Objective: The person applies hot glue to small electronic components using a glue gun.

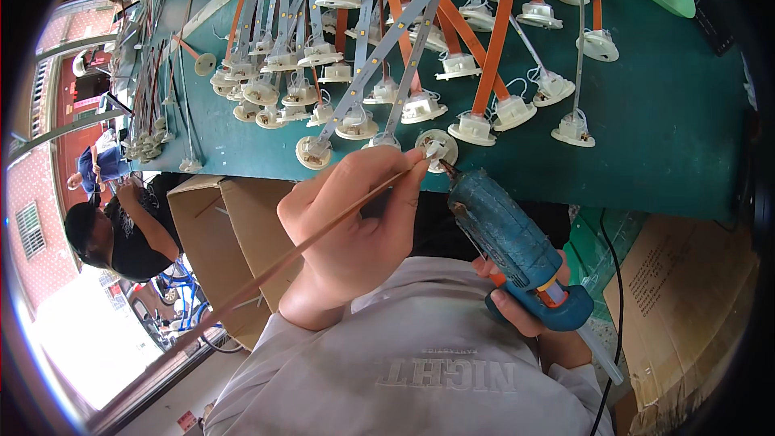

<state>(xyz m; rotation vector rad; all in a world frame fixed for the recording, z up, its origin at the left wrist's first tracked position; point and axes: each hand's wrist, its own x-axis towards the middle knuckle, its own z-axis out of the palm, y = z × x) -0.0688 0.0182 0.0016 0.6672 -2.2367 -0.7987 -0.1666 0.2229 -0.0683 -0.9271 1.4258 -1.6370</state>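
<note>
My left hand pinches a long thin orange strip that runs down to the lower left; its upper end meets a small round white lamp base at the near edge of the green table. My right hand grips a blue glue gun, its dark nozzle pointing up-left and almost touching that same base. A glue stick pokes out of the gun's back end at the lower right.
The green table carries several white lamp bases joined to orange and silver LED strips. Open cardboard boxes stand below it at left and right. Another person sits at the left. A black cable hangs at my right.
</note>
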